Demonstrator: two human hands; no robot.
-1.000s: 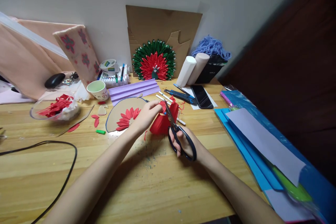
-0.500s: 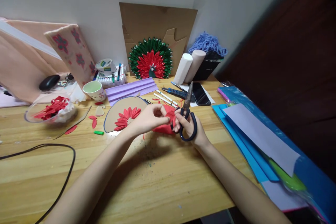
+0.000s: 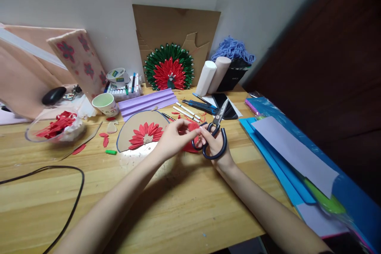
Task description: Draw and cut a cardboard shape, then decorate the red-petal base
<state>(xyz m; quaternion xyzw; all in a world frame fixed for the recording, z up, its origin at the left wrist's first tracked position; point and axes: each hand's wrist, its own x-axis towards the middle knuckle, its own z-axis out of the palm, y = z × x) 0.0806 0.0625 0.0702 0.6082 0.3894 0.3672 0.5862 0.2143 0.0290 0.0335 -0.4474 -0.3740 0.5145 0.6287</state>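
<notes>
My left hand pinches a piece of red paper low over the wooden desk. My right hand is closed through the dark handles of a pair of scissors, and its fingertips also touch the red paper. The scissor blades point up and to the right, away from the paper. Just left of my hands lies a half-round cardboard piece with red paper petals stuck on it.
A bowl of red scraps, a cup, markers, purple folded paper, pens, a phone and a red-green paper fan crowd the back. Blue and white sheets lie at right. A black cable loops at left.
The scissors have left the red paper and swung up, blades now pointing up-right. Both hands came together on the paper, which sits lower and more crumpled.
</notes>
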